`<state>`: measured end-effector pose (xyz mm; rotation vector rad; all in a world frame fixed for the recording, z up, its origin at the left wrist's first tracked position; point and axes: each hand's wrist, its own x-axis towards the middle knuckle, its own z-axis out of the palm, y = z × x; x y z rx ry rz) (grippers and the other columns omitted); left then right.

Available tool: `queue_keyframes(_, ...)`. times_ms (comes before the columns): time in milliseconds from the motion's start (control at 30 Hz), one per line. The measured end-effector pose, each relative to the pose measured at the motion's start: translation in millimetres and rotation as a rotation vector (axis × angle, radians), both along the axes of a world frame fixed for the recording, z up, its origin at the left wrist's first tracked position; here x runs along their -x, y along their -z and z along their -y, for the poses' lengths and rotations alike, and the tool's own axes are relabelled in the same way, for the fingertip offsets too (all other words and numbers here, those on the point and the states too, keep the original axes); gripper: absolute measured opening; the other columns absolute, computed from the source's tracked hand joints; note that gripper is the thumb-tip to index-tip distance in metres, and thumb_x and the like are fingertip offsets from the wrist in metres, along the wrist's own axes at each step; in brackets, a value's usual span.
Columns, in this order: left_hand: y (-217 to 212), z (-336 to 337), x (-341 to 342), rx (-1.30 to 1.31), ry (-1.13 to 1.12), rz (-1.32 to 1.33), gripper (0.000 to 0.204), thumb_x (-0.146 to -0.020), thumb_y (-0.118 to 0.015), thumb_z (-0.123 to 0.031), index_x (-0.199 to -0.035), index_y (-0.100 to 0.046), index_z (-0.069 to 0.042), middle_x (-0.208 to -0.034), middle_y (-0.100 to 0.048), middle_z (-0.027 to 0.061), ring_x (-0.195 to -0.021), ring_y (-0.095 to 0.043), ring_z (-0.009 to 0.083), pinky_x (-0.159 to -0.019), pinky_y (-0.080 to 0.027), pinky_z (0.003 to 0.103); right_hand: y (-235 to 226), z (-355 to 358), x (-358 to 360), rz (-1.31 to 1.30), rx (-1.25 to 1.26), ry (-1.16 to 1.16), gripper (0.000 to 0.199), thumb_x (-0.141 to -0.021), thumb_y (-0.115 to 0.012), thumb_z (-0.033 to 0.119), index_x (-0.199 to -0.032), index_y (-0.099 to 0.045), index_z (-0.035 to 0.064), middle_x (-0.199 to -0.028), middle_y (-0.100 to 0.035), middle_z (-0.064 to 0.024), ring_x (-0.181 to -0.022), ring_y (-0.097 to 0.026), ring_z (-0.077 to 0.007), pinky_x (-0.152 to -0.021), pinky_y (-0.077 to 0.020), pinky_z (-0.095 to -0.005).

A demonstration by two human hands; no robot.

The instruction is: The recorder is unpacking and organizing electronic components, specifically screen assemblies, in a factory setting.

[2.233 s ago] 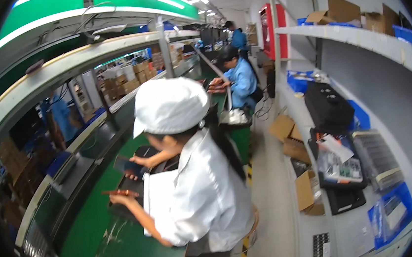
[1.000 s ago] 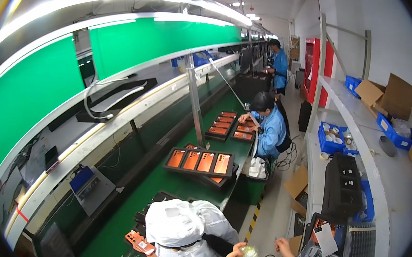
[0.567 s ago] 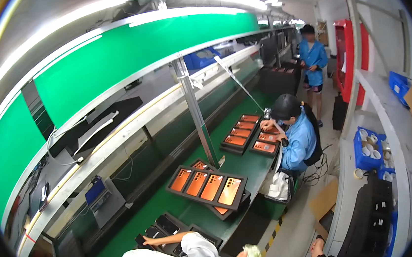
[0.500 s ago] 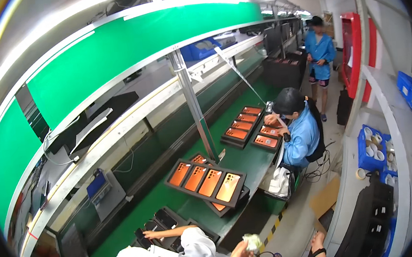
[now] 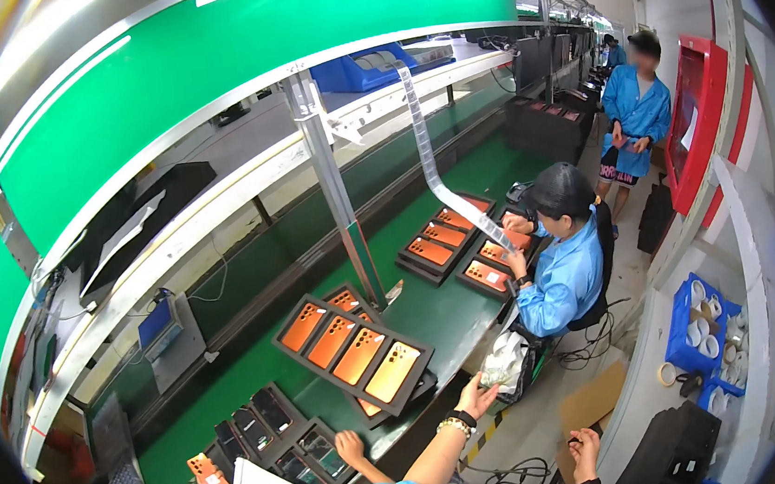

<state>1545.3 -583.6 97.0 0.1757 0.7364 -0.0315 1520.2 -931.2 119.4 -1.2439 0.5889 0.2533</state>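
Observation:
My left hand (image 5: 479, 396), with bracelets and a dark band at the wrist, reaches out over the table's near edge with its fingers apart. Just beyond the fingertips is a pale, crumpled wad (image 5: 491, 379), against a bag of white crumpled material (image 5: 508, 359). Whether a finger still touches the wad is hard to see. My right hand (image 5: 586, 458), a black band on its wrist, hangs over the aisle at the lower right. Its fingers are curled, with a small dark spot at the fingertips that I cannot make out.
Dark trays (image 5: 351, 346) of orange phones lie stacked on the green table. A seated co-worker (image 5: 557, 263) in blue handles phones and a label strip (image 5: 432, 168). Another co-worker's hand (image 5: 351, 448) rests beside dark phones. A person (image 5: 636, 106) stands in the aisle. Cables (image 5: 522, 481) are at floor level.
My left hand has moved up and away toward the bag, and its fingers have opened from around the crumpled wad. The near co-worker's hand has drawn right, and the view has shifted.

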Motion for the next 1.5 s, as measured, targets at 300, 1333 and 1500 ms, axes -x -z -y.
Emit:
queue_keyframes(300, -29.5, -32.1, 7.7, -0.481, 0.264, -0.022, 0.043, -0.096, -0.052, -0.022, -0.134, -0.042, -0.007, -0.13, -0.052, 0.0104, -0.112, -0.058, 0.0271, -0.094, -0.048, 0.041, -37.0, -3.5, -74.9, 0.12, 0.159, -0.092, 0.016, -0.094, -0.054, 0.021, -0.107, -0.052, 0.0122, -0.092, -0.068, -0.0074, -0.062, -0.059, -0.0109, -0.055, -0.0458, -0.0221)
queue_keyframes(1333, -138.1, 11.5, 98.6, -0.64, -0.629, -0.279, 0.027, -0.099, -0.049, -0.028, -0.12, -0.056, -0.012, -0.114, -0.064, 0.0055, -0.091, -0.061, 0.015, -0.08, -0.05, 0.029, -347.3, -701.7, -394.0, 0.821, -0.645, -0.839, 0.021, -0.094, -0.063, 0.023, -0.11, -0.058, 0.0122, -0.088, -0.061, 0.001, -0.07, -0.058, -0.0064, -0.057, -0.0453, -0.0196)
queue_keyframes(1500, -115.0, 51.7, 106.0, -0.519, -0.774, -0.372, 0.029, -0.097, -0.051, -0.032, -0.118, -0.058, -0.014, -0.109, -0.065, 0.0019, -0.084, -0.062, 0.0121, -0.07, -0.052, 0.026, -274.8, -677.0, -425.5, 1.123, -0.681, -0.849, 0.042, -0.094, -0.054, 0.02, -0.131, -0.048, 0.0026, -0.119, -0.058, -0.0121, -0.103, -0.057, -0.0174, -0.083, -0.0468, -0.0262)
